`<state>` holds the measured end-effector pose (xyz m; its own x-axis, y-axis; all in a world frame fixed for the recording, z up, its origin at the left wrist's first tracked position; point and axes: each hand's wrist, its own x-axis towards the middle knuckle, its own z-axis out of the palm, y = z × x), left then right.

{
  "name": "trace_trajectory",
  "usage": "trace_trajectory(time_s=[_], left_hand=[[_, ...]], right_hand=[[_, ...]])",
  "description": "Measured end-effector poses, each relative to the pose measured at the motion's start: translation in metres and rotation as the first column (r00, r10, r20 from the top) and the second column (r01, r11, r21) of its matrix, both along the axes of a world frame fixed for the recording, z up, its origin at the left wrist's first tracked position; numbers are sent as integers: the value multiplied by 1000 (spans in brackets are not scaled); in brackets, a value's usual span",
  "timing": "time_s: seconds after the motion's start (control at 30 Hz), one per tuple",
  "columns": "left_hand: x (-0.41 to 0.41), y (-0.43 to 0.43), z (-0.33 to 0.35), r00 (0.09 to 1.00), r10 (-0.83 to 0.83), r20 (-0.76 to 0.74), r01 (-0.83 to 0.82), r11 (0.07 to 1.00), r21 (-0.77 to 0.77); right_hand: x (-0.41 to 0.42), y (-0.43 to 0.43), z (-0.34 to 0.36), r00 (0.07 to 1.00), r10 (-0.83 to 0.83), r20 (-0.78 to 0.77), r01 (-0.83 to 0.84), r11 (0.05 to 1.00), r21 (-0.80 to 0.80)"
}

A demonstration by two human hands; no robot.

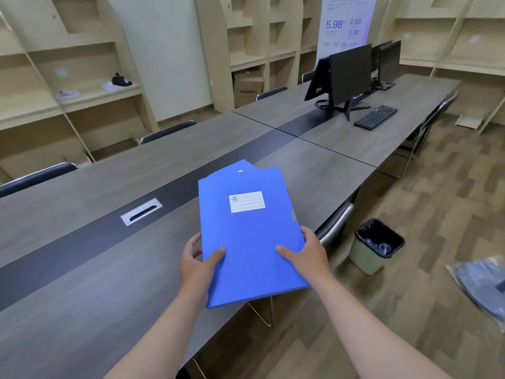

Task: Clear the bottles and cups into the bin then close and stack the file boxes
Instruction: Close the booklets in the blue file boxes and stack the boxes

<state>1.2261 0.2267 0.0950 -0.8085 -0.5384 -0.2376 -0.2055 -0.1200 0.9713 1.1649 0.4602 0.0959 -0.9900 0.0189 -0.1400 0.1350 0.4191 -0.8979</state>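
A closed blue file box with a white label is held flat over the near edge of the grey table. My left hand grips its left edge, thumb on top. My right hand grips its right edge the same way. Beneath it, the corner of a second blue file box pokes out at the far end, lying on the table. A pale green bin with a black liner stands on the floor to the right, with clear bottles and cups inside.
A cable port is set in the table's dark centre strip. Monitors and a keyboard stand at the far end. Chairs are tucked along both sides. A dark plastic-wrapped bundle lies on the floor at right.
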Motion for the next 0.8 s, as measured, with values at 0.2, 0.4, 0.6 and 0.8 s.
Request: trace_trajectory(time_s=[0.2, 0.4, 0.6, 0.8], left_hand=[[-99, 9, -19, 999, 39, -5, -39, 998, 55], [-225, 11, -37, 997, 79, 6, -79, 986, 149], [-308, 7, -47, 986, 159, 53, -166, 971, 171], [-352, 0, -62, 953, 284, 104, -299, 937, 180]], right_hand=[[-109, 4, -9, 998, 46, 40, -47, 998, 37], [-243, -1, -16, 994, 49, 102, -54, 998, 43], [-340, -14, -20, 979, 130, 158, -138, 990, 38], [-414, -36, -41, 945, 265, 190, -276, 960, 35]])
